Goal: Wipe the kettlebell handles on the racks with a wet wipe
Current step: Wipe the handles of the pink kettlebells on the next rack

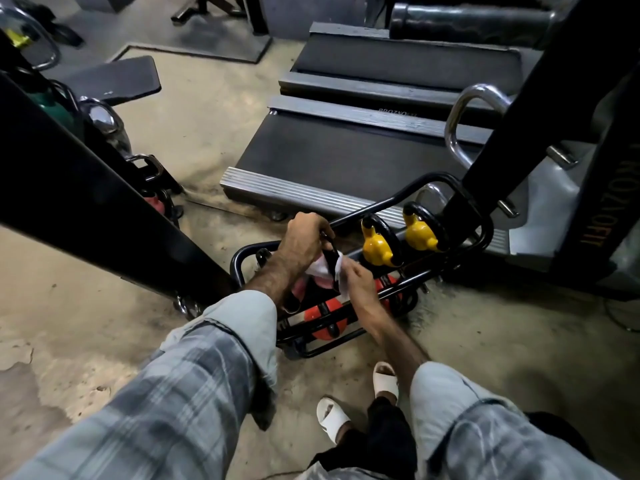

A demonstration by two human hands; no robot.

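Observation:
A low black tube rack (374, 211) stands on the floor with kettlebells in it. My left hand (304, 237) grips the top of a black kettlebell handle (330, 258) over a pink kettlebell (301, 287). My right hand (358, 284) pinches a white wet wipe (337, 277) wrapped against that handle's side. Two yellow kettlebells (377, 245) (420, 233) with black handles sit to the right on the upper rail. Orange kettlebells (323, 318) lie on the lower tier, partly hidden by my arms.
A treadmill deck (346, 154) lies just behind the rack. A black machine post (540, 109) rises at the right and a thick black frame beam (86, 174) slants across the left. My feet in white slides (384, 379) stand on bare concrete.

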